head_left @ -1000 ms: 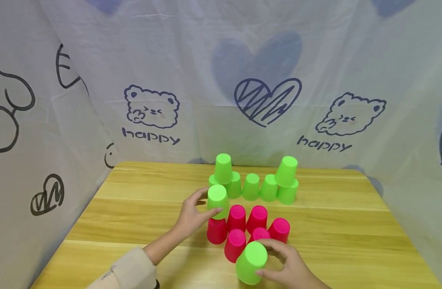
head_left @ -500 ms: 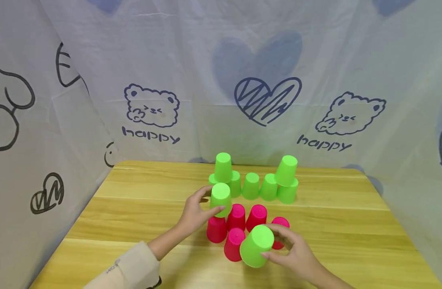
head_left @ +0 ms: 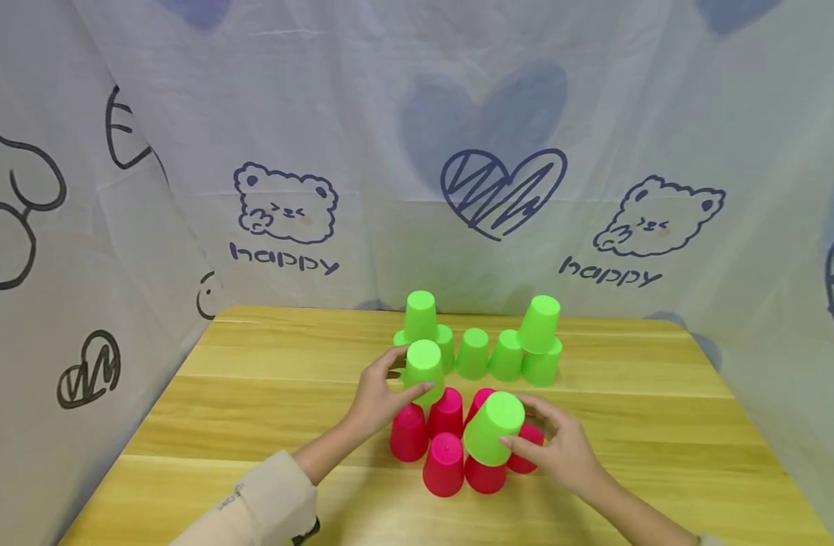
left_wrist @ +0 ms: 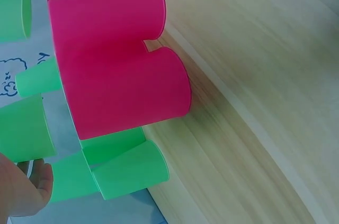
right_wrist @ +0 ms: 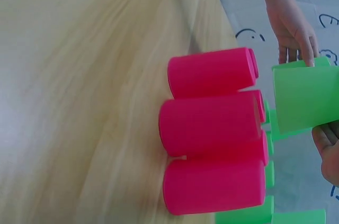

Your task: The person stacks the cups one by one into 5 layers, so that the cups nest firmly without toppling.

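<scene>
Upside-down green cups are in both hands. In the head view my left hand (head_left: 379,390) grips one green cup (head_left: 424,368) between thumb and fingers, above the back left of a red cup group (head_left: 443,466). My right hand (head_left: 560,447) holds the other green cup (head_left: 493,428), slightly tilted, over the group's right side, hiding parts of the red cups behind. The left wrist view has the left cup (left_wrist: 24,131) apart from the red cups (left_wrist: 127,91). In the right wrist view a gap separates the right cup (right_wrist: 304,97) from the red cups (right_wrist: 212,123).
Behind the red cups, several green cups (head_left: 472,354) stand upside down in a row. One green cup (head_left: 421,315) sits on top at the row's left, another (head_left: 540,324) at its right. A wooden table (head_left: 267,379) carries everything; a printed cloth (head_left: 390,114) hangs behind it.
My right hand has carried its green cup up and away from me, over the red cups, uncovering a front red one. My left hand has shifted its cup slightly right and farther back.
</scene>
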`<state>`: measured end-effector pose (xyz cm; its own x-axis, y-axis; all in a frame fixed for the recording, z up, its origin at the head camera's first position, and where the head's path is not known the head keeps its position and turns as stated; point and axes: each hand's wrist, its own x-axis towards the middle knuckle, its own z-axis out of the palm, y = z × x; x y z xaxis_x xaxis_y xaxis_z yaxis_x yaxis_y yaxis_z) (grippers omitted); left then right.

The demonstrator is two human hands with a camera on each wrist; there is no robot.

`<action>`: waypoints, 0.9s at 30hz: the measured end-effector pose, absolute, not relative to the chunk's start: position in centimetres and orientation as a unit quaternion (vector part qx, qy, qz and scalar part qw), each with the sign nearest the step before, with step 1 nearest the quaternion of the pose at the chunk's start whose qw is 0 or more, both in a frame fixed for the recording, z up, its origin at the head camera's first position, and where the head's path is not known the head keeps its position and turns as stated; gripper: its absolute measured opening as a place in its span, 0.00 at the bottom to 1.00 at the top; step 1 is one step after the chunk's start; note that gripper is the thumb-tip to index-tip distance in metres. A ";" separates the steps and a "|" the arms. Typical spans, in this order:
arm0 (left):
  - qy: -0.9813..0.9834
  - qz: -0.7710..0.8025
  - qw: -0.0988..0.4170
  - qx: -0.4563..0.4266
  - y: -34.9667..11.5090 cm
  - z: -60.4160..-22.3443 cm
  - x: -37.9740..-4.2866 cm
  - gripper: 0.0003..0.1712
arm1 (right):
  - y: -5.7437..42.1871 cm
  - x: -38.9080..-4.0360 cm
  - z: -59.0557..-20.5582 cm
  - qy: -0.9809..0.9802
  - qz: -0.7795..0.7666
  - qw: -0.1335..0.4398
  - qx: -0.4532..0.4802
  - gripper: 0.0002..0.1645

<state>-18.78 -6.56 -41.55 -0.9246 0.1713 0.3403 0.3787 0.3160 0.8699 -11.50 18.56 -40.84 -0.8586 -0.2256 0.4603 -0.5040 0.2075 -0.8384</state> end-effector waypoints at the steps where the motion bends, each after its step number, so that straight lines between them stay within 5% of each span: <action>1: -0.806 -0.560 0.093 -0.168 -6.4 -41.5 -18.8 0.29 | 18.6 -11.8 -40.9 -0.768 0.583 0.123 0.235 0.28; 27: -0.818 -0.551 0.084 -0.140 -4.0 -41.3 -20.7 0.30 | 18.3 -16.9 -40.9 -0.805 0.568 0.125 0.119 0.30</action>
